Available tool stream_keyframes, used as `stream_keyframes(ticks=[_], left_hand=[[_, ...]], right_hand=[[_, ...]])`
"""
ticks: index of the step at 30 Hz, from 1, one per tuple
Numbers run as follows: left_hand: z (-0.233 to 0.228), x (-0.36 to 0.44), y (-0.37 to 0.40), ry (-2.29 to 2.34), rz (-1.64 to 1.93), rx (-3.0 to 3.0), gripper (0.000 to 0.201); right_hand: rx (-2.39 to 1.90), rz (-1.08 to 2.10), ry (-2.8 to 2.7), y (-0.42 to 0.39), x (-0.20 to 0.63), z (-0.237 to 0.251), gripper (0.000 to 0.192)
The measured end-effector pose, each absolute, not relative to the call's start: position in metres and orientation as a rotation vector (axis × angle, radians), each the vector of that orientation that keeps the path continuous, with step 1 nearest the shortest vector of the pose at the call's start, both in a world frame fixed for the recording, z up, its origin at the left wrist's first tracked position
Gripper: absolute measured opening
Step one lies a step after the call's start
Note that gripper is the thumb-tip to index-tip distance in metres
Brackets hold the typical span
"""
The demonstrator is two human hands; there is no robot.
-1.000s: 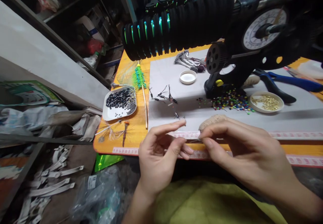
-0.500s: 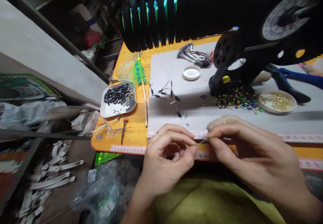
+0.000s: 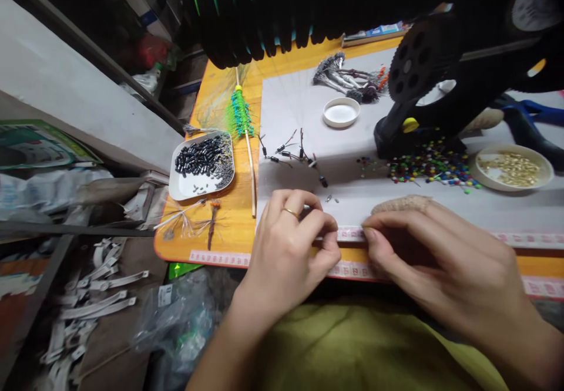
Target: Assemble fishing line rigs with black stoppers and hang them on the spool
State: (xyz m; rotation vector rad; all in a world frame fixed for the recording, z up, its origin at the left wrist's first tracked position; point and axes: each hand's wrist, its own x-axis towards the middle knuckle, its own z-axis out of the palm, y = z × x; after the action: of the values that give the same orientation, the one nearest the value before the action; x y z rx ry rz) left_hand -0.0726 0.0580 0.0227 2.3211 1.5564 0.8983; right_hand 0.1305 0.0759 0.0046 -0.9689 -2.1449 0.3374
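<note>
My left hand [image 3: 293, 244], a ring on one finger, is closed with its fingers curled at the front edge of the white sheet [image 3: 291, 106]. Whatever its fingertips pinch, if anything, is hidden. My right hand [image 3: 445, 256] is to the right, thumb and forefinger pressed together; what lies between them is too small to make out. A beige knitted-looking piece [image 3: 402, 204] shows behind the right forefinger. Just beyond my left hand lie small metal bits [image 3: 329, 198] and several short black pieces with wire ends [image 3: 286, 154].
At the left stands a white tray [image 3: 201, 190] of black and grey pieces. A green brush-like stick [image 3: 241, 112], a white dish [image 3: 341, 113], coloured beads [image 3: 429, 165], a dish of gold pieces [image 3: 513, 168] and blue-handled pliers [image 3: 529, 127] surround a black machine [image 3: 388, 124].
My left hand has shifted up and turned, its fingers curling more. The thin strand visible between both hands earlier no longer shows. The view has tilted slightly downward.
</note>
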Motion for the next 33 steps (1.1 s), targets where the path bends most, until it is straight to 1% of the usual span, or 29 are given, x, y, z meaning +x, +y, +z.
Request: stream_keyframes(ticks=[7,17,33], left_hand=[[0.031,-0.088,0.055,1.564,0.881,2.190,0.010],[0.035,-0.134,0.045,1.695,0.799,2.140,0.009],[0.025,-0.152,0.048,1.601,0.838,2.026,0.009]], right_hand=[[-0.937,0.382,-2.141,0.075,0.117,0.005,0.015],[-0.827,0.379,-2.220,0.078,0.069,0.007,0.007],[-0.856,0.385,-2.273,0.076,0.062,0.004,0.006]])
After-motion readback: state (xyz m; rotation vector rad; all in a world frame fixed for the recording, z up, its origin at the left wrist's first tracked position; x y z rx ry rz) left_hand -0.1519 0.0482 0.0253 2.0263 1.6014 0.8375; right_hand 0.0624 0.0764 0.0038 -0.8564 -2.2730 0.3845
